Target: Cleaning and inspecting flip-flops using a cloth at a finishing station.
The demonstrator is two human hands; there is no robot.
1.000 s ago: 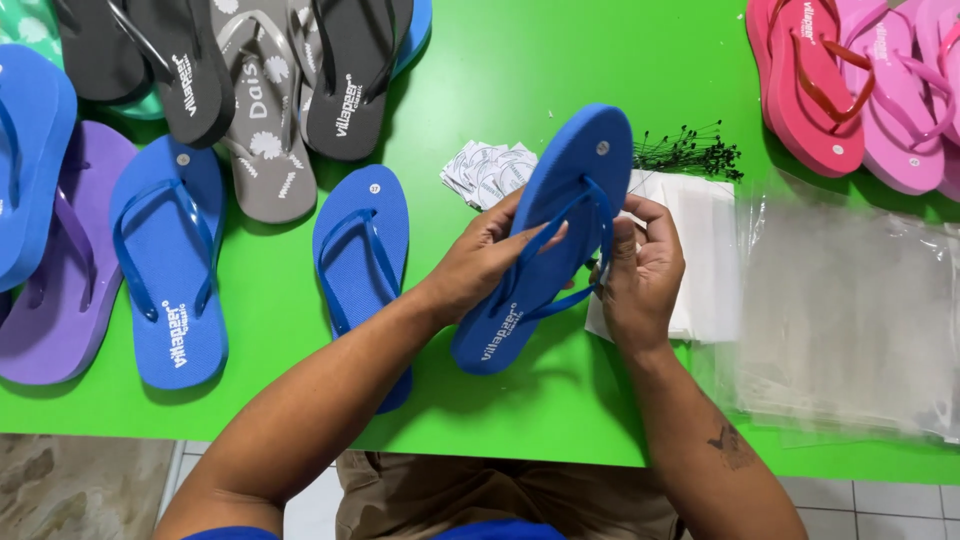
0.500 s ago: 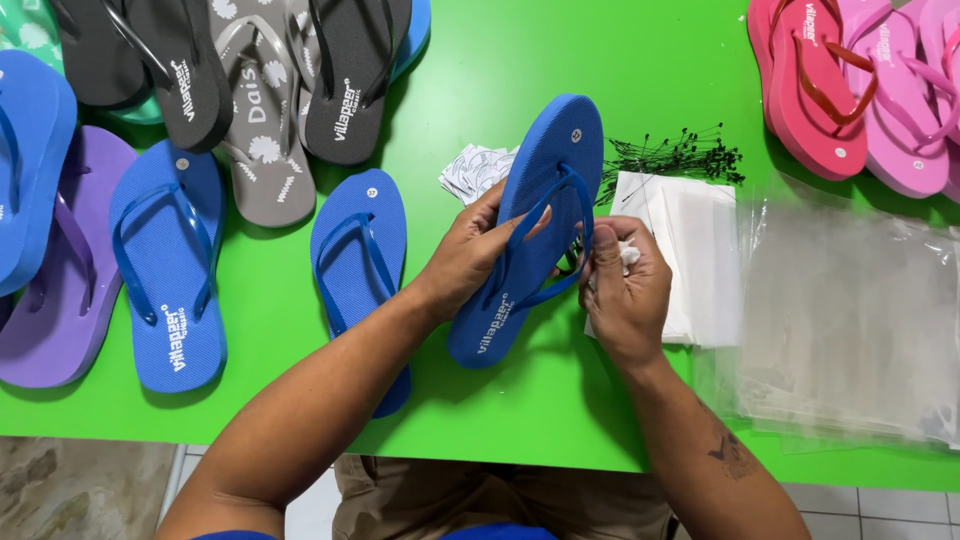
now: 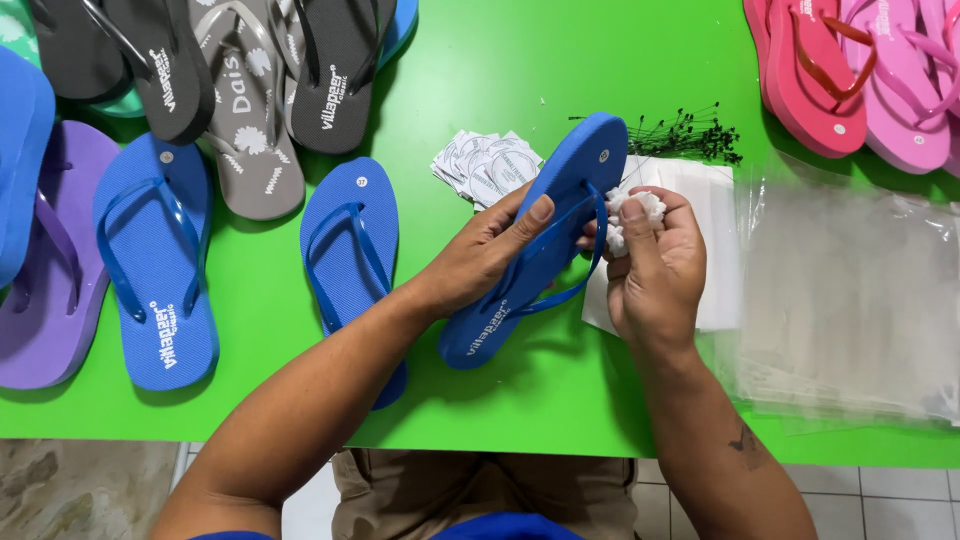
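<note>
**Flip-flops by colour**

Blue flip-flops: four full ones, namely one held point(image 3: 540, 250), one beside it point(image 3: 350, 260), one further left point(image 3: 155, 265), one at the edge point(image 3: 20, 150). Purple: one point(image 3: 50, 270). Two hands.

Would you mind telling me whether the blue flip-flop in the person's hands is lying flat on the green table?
No, the left hand holds the blue flip-flop tilted above the green table.

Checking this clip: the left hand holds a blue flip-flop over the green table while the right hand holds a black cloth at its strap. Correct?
Not quite. In the head view the wad in the right hand is white, not black. The rest holds: the left hand grips the blue flip-flop above the green table.
</note>
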